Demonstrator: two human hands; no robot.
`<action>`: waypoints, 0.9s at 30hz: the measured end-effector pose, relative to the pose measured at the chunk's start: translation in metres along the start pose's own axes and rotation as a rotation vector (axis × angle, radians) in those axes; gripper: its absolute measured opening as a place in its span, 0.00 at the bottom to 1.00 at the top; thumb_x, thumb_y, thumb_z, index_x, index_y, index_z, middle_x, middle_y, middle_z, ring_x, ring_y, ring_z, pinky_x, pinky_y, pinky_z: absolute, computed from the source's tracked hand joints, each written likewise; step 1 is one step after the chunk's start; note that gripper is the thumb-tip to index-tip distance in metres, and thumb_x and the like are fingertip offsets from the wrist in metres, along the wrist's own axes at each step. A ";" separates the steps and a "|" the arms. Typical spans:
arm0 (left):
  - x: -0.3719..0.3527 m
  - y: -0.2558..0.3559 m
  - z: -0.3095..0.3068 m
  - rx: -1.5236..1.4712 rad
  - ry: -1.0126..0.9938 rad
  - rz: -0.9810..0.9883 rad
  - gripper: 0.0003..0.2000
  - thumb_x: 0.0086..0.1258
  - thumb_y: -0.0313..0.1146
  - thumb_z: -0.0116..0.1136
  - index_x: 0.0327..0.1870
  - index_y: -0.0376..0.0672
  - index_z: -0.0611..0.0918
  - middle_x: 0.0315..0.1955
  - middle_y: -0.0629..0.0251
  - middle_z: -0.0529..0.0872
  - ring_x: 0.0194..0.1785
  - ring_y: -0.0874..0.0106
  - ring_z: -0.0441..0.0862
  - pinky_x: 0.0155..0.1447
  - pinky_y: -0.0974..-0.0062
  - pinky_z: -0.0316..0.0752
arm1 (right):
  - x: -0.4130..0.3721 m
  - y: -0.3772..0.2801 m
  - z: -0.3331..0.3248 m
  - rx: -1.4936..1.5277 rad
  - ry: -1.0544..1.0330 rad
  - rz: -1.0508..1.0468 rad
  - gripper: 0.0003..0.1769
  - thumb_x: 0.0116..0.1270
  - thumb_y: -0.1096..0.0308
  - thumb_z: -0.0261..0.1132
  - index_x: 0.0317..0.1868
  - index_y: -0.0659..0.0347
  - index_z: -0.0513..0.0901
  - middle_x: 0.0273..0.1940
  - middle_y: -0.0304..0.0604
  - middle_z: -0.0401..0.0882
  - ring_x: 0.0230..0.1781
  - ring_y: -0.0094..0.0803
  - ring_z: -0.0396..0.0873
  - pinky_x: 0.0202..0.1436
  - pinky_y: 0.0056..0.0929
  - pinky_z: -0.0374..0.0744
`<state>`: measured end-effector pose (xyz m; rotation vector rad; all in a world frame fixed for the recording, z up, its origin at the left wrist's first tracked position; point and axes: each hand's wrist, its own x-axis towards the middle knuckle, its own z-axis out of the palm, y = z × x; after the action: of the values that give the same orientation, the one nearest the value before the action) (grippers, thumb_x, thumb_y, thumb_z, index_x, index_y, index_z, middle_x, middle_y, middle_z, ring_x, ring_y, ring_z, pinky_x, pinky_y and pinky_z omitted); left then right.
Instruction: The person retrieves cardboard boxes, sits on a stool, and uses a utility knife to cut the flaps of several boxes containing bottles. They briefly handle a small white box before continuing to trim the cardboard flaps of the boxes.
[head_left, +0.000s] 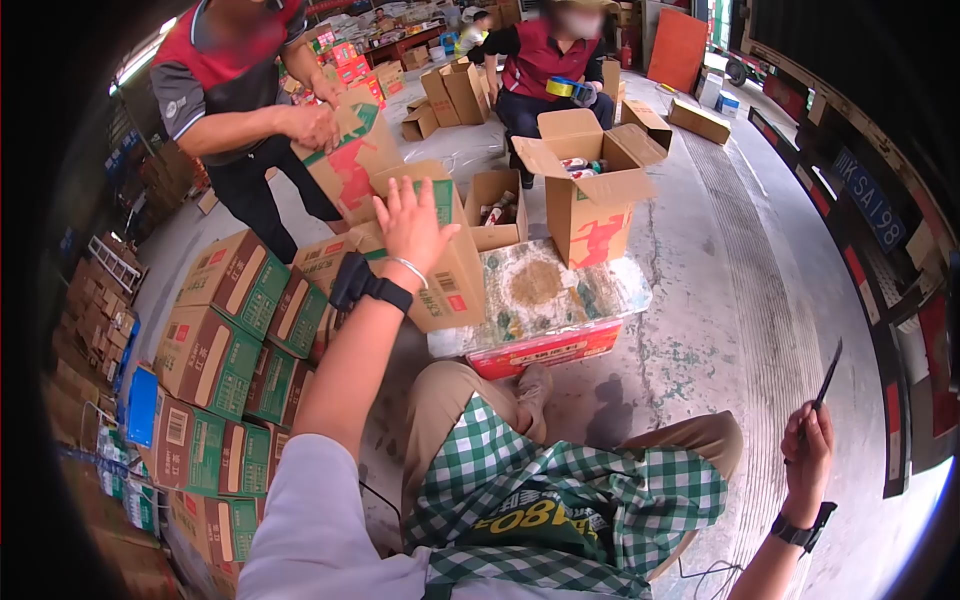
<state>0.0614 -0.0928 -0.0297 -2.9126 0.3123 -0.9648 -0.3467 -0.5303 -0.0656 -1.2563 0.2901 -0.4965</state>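
Observation:
My left hand (412, 228) has its fingers spread and lies against the upper part of a tall cardboard box (452, 285) with a green band. That box rests at the left end of a worn, taped-over red carton (545, 345) in front of my knees. Out to the right, my right hand (808, 448) is closed round a slim dark knife (830, 372), its blade pointing up. On the carton's far right stands an open box (598, 225) with bottles or tubes inside. Behind is a lower open box (493, 232) with similar items.
At left, a co-worker (240, 90) grips another tall box (345, 165). Opposite me, a second co-worker (550, 75) holds a yellow tape roll (562, 87). Stacked sealed cartons (215, 355) stand by my left side. A truck's rear (870, 200) lines the right.

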 end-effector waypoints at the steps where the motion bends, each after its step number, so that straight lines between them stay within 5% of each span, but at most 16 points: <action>1: 0.004 -0.027 0.010 -0.064 -0.088 -0.032 0.41 0.54 0.52 0.69 0.68 0.43 0.68 0.67 0.50 0.67 0.74 0.52 0.57 0.75 0.45 0.46 | 0.014 -0.002 0.012 -0.059 -0.091 0.029 0.06 0.73 0.67 0.56 0.44 0.59 0.73 0.28 0.34 0.72 0.16 0.14 0.60 0.17 0.14 0.58; 3: 0.007 -0.068 0.026 -0.152 -0.172 0.063 0.32 0.54 0.50 0.69 0.60 0.44 0.77 0.57 0.54 0.78 0.64 0.56 0.72 0.68 0.52 0.62 | 0.047 -0.004 0.046 -0.119 -0.133 0.121 0.11 0.71 0.67 0.58 0.49 0.62 0.75 0.26 0.35 0.75 0.10 0.13 0.56 0.12 0.14 0.54; 4: 0.014 -0.074 0.025 -0.157 -0.173 0.060 0.32 0.54 0.50 0.69 0.60 0.44 0.77 0.57 0.54 0.78 0.64 0.56 0.72 0.68 0.52 0.62 | 0.066 0.000 0.062 -0.096 -0.151 0.142 0.12 0.71 0.66 0.58 0.51 0.63 0.76 0.26 0.36 0.77 0.09 0.13 0.56 0.12 0.13 0.54; 6: 0.029 -0.079 0.021 -0.365 -0.484 -0.003 0.22 0.53 0.48 0.69 0.47 0.47 0.84 0.40 0.58 0.86 0.48 0.58 0.82 0.54 0.60 0.74 | 0.098 0.008 0.096 0.106 -0.125 0.243 0.14 0.74 0.63 0.54 0.52 0.64 0.76 0.29 0.35 0.78 0.10 0.13 0.56 0.12 0.12 0.55; 9: 0.037 -0.090 0.032 -0.434 -0.462 0.186 0.15 0.53 0.44 0.69 0.39 0.47 0.86 0.29 0.58 0.86 0.38 0.57 0.84 0.43 0.61 0.77 | 0.129 0.044 0.134 0.217 -0.138 0.304 0.16 0.76 0.59 0.51 0.53 0.61 0.76 0.32 0.37 0.80 0.17 0.16 0.64 0.15 0.14 0.59; 11: 0.030 -0.086 0.025 -0.374 -0.544 0.207 0.13 0.55 0.43 0.69 0.37 0.46 0.85 0.29 0.57 0.85 0.40 0.55 0.83 0.43 0.58 0.76 | 0.125 0.072 0.163 0.186 -0.165 0.414 0.16 0.77 0.58 0.50 0.52 0.61 0.76 0.32 0.39 0.80 0.17 0.19 0.66 0.15 0.14 0.60; 13: 0.021 -0.076 0.016 -0.208 -0.393 0.212 0.12 0.57 0.41 0.68 0.34 0.43 0.83 0.30 0.56 0.85 0.39 0.54 0.83 0.42 0.57 0.75 | 0.104 0.105 0.193 0.151 -0.232 0.541 0.15 0.77 0.60 0.50 0.50 0.62 0.76 0.31 0.40 0.79 0.15 0.18 0.65 0.14 0.16 0.59; 19: -0.018 -0.072 -0.018 -0.194 -0.309 0.415 0.10 0.60 0.40 0.64 0.34 0.42 0.84 0.25 0.54 0.84 0.34 0.54 0.83 0.38 0.56 0.76 | -0.009 0.131 0.284 0.224 -0.674 0.799 0.16 0.78 0.61 0.51 0.49 0.65 0.77 0.32 0.42 0.82 0.19 0.19 0.71 0.17 0.15 0.60; 21: -0.033 -0.067 -0.036 -0.251 -0.306 0.441 0.10 0.60 0.39 0.64 0.31 0.41 0.84 0.23 0.54 0.83 0.33 0.53 0.83 0.38 0.56 0.76 | -0.021 0.145 0.297 0.344 -0.589 0.923 0.17 0.78 0.59 0.51 0.53 0.64 0.75 0.38 0.46 0.83 0.28 0.26 0.80 0.23 0.19 0.74; 23: -0.048 -0.060 -0.058 -0.295 -0.340 0.468 0.09 0.59 0.38 0.64 0.30 0.41 0.83 0.23 0.54 0.82 0.32 0.53 0.82 0.37 0.56 0.75 | -0.015 0.190 0.319 0.549 -0.322 1.115 0.23 0.78 0.57 0.50 0.64 0.64 0.65 0.55 0.55 0.76 0.50 0.43 0.80 0.43 0.36 0.85; 24: -0.061 -0.057 -0.066 -0.385 -0.359 0.457 0.12 0.59 0.39 0.64 0.29 0.39 0.81 0.22 0.51 0.81 0.32 0.50 0.81 0.36 0.54 0.73 | -0.008 0.213 0.334 0.618 -0.178 1.200 0.29 0.77 0.56 0.49 0.71 0.62 0.54 0.67 0.60 0.60 0.66 0.56 0.66 0.59 0.57 0.77; 25: -0.076 -0.049 -0.081 -0.377 -0.397 0.447 0.12 0.59 0.39 0.64 0.28 0.39 0.80 0.22 0.51 0.81 0.32 0.50 0.80 0.36 0.54 0.72 | 0.000 0.244 0.346 0.615 -0.033 1.239 0.27 0.77 0.56 0.49 0.68 0.60 0.56 0.72 0.61 0.48 0.69 0.63 0.57 0.61 0.67 0.71; 27: -0.104 -0.044 -0.101 -0.465 -0.376 0.398 0.13 0.59 0.39 0.64 0.25 0.39 0.78 0.21 0.51 0.79 0.30 0.50 0.79 0.34 0.54 0.72 | 0.004 0.280 0.360 0.492 0.030 1.222 0.26 0.78 0.55 0.44 0.70 0.57 0.56 0.73 0.58 0.46 0.71 0.58 0.55 0.62 0.66 0.71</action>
<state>-0.0728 -0.0268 -0.0041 -3.1361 1.1642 -0.3062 -0.1182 -0.1702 -0.2274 -0.4242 0.8224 0.4560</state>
